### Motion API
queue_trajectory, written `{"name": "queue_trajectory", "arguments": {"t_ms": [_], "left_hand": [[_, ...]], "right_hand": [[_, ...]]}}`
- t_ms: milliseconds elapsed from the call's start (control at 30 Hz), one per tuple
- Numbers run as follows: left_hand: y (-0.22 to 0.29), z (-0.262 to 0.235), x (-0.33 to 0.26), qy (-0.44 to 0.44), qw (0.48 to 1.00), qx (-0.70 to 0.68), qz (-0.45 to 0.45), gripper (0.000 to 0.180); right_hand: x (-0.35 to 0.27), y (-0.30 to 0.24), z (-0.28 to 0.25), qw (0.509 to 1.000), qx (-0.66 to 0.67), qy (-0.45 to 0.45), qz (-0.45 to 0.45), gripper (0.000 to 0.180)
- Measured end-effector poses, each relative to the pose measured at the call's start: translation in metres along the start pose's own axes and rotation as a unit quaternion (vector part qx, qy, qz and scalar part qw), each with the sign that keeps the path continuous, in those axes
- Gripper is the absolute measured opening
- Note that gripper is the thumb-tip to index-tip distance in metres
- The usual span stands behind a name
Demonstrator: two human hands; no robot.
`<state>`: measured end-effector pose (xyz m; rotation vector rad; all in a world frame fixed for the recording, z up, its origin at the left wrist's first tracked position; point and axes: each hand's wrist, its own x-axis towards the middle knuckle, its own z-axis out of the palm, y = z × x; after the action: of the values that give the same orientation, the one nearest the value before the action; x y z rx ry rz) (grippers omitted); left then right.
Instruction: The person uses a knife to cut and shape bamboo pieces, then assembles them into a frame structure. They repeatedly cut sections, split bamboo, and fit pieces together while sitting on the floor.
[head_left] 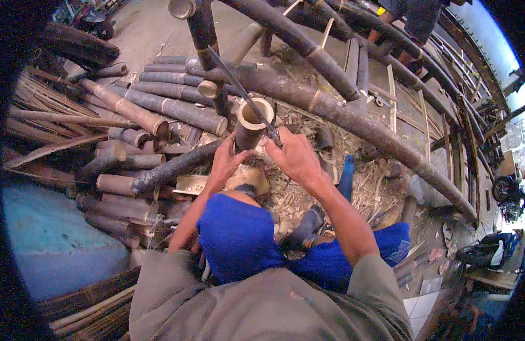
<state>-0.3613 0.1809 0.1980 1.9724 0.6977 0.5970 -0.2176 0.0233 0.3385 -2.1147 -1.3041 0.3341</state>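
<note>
An upright piece of bamboo (248, 139), thick and hollow with a pale cut rim, stands before me. My left hand (225, 162) is wrapped round its left side. On the right, my right hand (291, 153) is closed on the handle of a long-bladed knife (233, 79). The dark blade slants up and left across the bamboo's open top; whether its edge has bitten into the rim I cannot tell. Beneath the bamboo, partly hidden, is a pale wooden block (252, 179).
Cut bamboo lengths (177, 105) lie stacked at the left, by split strips (43, 108). A long bamboo pole (353, 116) slants across the right. Shavings (362, 196) litter the ground near a blue elongated object (346, 179). Another person's legs (420, 23) show at the far right.
</note>
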Motion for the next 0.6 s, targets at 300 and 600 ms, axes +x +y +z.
{"name": "queue_trajectory", "arguments": {"t_ms": [300, 600], "left_hand": [[0.09, -0.052, -0.006, -0.059, 0.939, 0.339, 0.009, 0.052], [0.189, -0.142, 0.065, 0.372, 0.786, 0.251, 0.424, 0.02]], "right_hand": [[-0.01, 0.024, -0.005, 0.995, -0.073, -0.026, -0.057, 0.038], [0.022, 0.005, 0.024, 0.996, -0.026, -0.02, -0.089, 0.04]]}}
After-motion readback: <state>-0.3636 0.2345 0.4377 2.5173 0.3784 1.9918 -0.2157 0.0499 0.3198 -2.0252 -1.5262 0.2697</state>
